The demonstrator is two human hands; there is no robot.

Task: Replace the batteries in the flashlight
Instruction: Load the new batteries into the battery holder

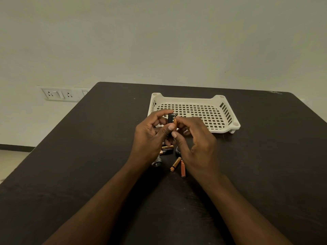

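Black battery holder (170, 118) upright above table, copper battery (175, 122) alongside.

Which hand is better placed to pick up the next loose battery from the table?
Right, probably. The right hand only pinches a battery with its fingers, and two loose batteries lie just beneath it. The left hand grips the black holder and should keep steadying it.
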